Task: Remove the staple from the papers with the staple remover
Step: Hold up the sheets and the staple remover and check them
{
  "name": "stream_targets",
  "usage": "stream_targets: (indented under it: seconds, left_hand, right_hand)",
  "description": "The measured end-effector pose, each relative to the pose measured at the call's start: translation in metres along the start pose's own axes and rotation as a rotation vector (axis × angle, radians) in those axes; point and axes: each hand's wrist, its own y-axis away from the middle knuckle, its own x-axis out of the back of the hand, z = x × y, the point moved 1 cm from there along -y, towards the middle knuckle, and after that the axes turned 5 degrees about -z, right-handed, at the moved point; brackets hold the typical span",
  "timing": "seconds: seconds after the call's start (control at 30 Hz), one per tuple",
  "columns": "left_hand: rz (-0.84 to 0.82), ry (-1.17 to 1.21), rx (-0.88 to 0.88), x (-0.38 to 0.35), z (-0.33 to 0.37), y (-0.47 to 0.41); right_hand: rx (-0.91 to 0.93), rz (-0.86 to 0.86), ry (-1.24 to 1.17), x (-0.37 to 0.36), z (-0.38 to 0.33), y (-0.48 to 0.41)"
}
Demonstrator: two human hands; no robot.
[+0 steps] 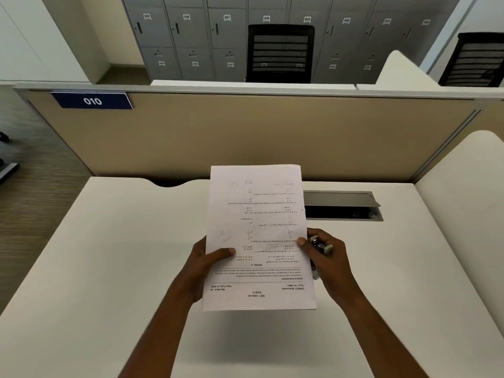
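A long bank of grey numbered lockers (pixel 191 36) runs along the far wall, with a black mesh office chair (pixel 281 53) in front of it. Nearer stands a beige partition (pixel 245 137) carrying a blue sign (pixel 92 100) that reads 010. Below it is the white table (pixel 109 255), where a grey cable hatch (pixel 341 205) stands open towards the back right. The person holds the papers (pixel 259 214) up off the table in front of them, printed side up, the text upside down from where they stand, and a shadow falls on the table below. The left hand (pixel 203 264) grips the lower left edge, thumb on top and the rest hidden behind the sheets. The right hand (pixel 327 259) is at the right edge, its thumb on the papers, while its fingers (pixel 336 242) curl round the small metal staple remover (pixel 321 245) just beside the sheets. I can't make out the staple itself.
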Motion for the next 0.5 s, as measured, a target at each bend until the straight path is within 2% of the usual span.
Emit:
stream_targets:
  seconds: [0.2,0.33,0.4,0.5]
  left_hand:
    - [0.013,-0.062,-0.024,-0.001,0.009,0.001]
    - [0.044,-0.066,-0.034,0.005,0.013,0.003]
    - [0.064,-0.071,-0.049,0.009,0.017,0.005]
    - [0.099,-0.056,-0.074,0.014,0.024,0.009]
  right_hand:
    - [-0.097,-0.026,-0.015,0.005,0.0,-0.003]
    - [-0.432,0.049,-0.303,0.016,0.024,-0.003]
    - [-0.54,0.056,-0.323,0.02,0.033,0.007]
    - [-0.502,0.038,-0.421,0.025,0.035,0.022]
